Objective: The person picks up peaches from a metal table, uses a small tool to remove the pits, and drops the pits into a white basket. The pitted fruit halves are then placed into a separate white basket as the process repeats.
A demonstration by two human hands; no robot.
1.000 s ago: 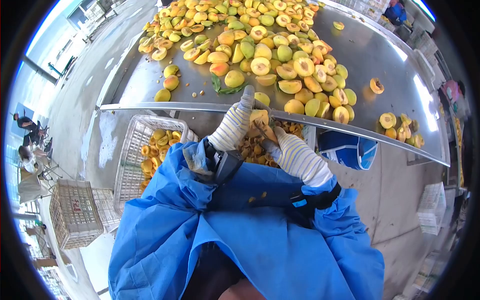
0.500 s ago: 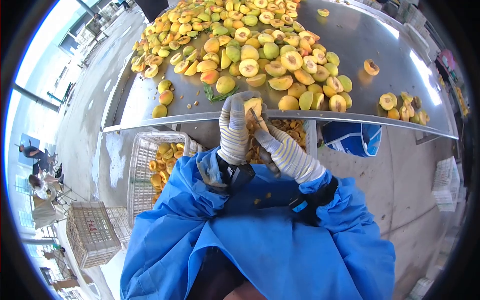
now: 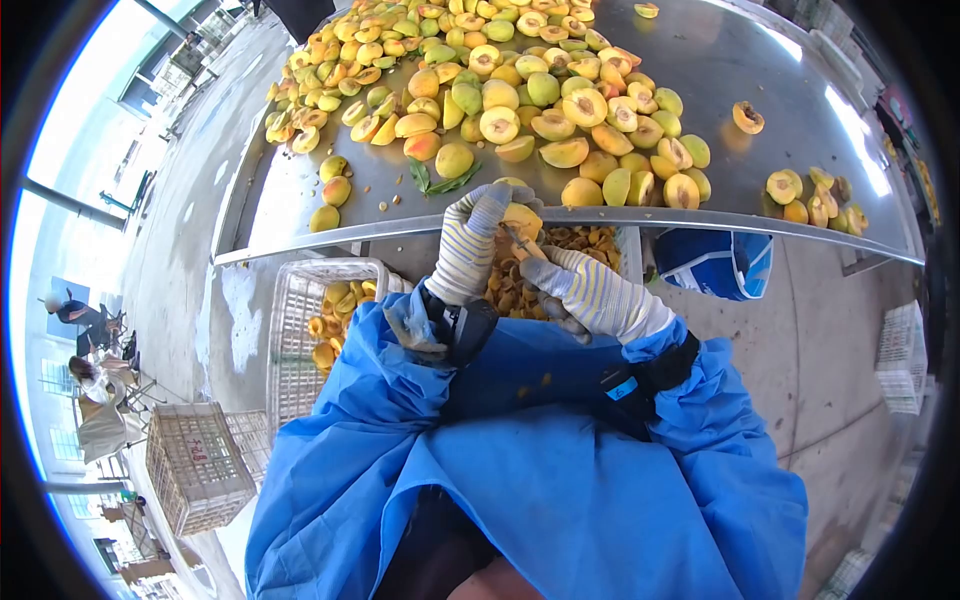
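My gloved left hand (image 3: 466, 248) grips a yellow peach half (image 3: 523, 219) just off the table's front edge. A small pitting tool (image 3: 527, 243), with a metal tip and a light wooden-looking handle, is held in my gloved right hand (image 3: 600, 293). Its tip meets the near side of the peach half, and my right fingers hide part of the handle. Beneath both hands, a crate (image 3: 628, 256) is filled with brownish peach scraps. Many cut peach halves (image 3: 500, 125) are heaped on the metal table (image 3: 690, 100) ahead.
At my left, a white plastic crate (image 3: 283, 345) contains peach halves. A blue container (image 3: 712, 265) sits under the table at right. More crates (image 3: 200, 465) stand on the floor at left, with people (image 3: 85, 320) farther back. A green leaf sprig (image 3: 440, 180) lies near the table edge.
The view has shifted slightly, and both hands sit a little lower against the table edge. The peach half has turned in my left hand, with the tool still against it.
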